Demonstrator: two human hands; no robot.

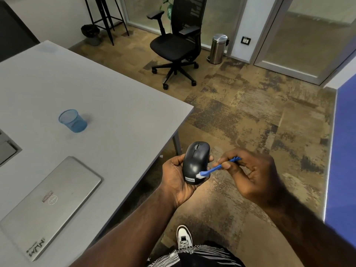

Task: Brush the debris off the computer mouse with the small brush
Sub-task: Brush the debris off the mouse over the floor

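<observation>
A black computer mouse [195, 160] with a white Lenovo label lies in my left hand [174, 180], held in the air just off the table's corner, its wheel end pointing away from me. My right hand [254, 176] pinches a small blue brush [217, 167] by its handle. The brush's white bristles touch the mouse's near right side, beside the label.
To the left is a grey table [115, 122] carrying a closed silver laptop [50, 205] and a blue mesh cup [72, 120]. A black office chair [177, 45] and a steel bin [218, 49] stand on the patterned carpet beyond. A blue panel [344, 151] runs along the right.
</observation>
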